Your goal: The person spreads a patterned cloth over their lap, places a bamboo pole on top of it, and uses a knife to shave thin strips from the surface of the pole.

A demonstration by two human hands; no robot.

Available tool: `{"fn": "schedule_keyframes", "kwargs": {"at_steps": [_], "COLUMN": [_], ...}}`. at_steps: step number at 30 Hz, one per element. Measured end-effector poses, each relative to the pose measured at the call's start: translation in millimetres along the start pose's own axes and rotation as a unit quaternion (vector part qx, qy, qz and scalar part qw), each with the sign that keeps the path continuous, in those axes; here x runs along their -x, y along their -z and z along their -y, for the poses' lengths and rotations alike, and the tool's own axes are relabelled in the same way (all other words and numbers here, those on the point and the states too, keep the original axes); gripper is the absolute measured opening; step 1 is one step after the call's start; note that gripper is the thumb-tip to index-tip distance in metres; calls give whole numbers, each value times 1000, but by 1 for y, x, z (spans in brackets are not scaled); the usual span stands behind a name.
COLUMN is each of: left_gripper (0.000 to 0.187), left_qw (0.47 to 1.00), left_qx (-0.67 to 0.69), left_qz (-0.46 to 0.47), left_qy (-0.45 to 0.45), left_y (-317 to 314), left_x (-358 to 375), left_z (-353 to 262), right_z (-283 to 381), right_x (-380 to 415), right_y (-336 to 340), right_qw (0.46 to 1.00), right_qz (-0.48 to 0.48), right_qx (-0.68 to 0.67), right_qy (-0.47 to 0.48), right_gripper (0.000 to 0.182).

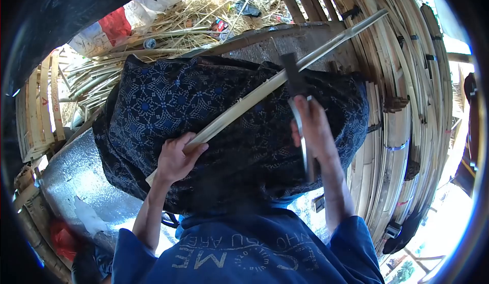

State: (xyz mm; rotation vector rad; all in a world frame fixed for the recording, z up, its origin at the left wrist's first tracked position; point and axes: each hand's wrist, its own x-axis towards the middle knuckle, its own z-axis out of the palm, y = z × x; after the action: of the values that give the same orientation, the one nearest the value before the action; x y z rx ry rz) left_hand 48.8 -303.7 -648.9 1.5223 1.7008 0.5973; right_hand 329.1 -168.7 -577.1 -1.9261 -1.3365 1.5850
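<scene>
A long pale bamboo strip slants across my lap, from the lower left up to the upper right. My left hand is wrapped round it near its lower end, thumb on top. In my right hand is a long knife, its dark flat end overlapping the strip and its shiny length running down past my fingers. The strip passes above a dark blue patterned cloth spread over my legs.
Bundles of split bamboo stand along the right side. Straw-like shavings cover the ground at the front. Silvery sheeting lies at the left, and more bamboo pieces are piled beyond it.
</scene>
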Motion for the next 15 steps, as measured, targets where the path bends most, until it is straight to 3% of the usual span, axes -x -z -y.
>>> {"fn": "schedule_keyframes", "kwargs": {"at_steps": [2, 4, 5, 8, 10, 12, 13, 14, 15], "left_gripper": [33, 33, 33, 34, 34, 34, 34, 33, 33], "left_qw": [999, 997, 998, 999, 998, 999, 1000, 999, 994], "left_qx": [-24, -50, -44, -47, -55, -18, -14, -48, -85], "left_qz": [-24, -48, -31, -13, -9, 11, 8, -18, -47], "left_qy": [-15, -37, -23, -12, -17, 26, 25, -9, -44], "left_y": [-4, -4, -3, -1, 0, -1, -4, -8, -9], "left_x": [-1, 0, 1, -1, 1, 0, -1, -1, -3], "left_z": [-3, -3, -1, -2, -2, -5, -3, -1, 0], "right_z": [-2, -17, -32, -13, -2, 5, 2, -29, -70], "right_x": [-5, 7, 16, 11, 3, -8, 2, 14, 23], "right_y": [6, -15, -38, -6, 19, 29, 17, -9, -34], "right_qw": [999, 999, 997, 993, 998, 998, 1000, 982, 987], "right_qz": [-28, 43, -4, 109, 41, -44, -4, 31, 100], "right_qx": [-22, -22, 72, 14, 36, -28, 5, -187, -40], "right_qy": [-9, -16, 21, -34, -14, -31, -9, -6, 122], "right_gripper": [40, 40, 41, 45, 46, 46, 43, 42, 41]}}
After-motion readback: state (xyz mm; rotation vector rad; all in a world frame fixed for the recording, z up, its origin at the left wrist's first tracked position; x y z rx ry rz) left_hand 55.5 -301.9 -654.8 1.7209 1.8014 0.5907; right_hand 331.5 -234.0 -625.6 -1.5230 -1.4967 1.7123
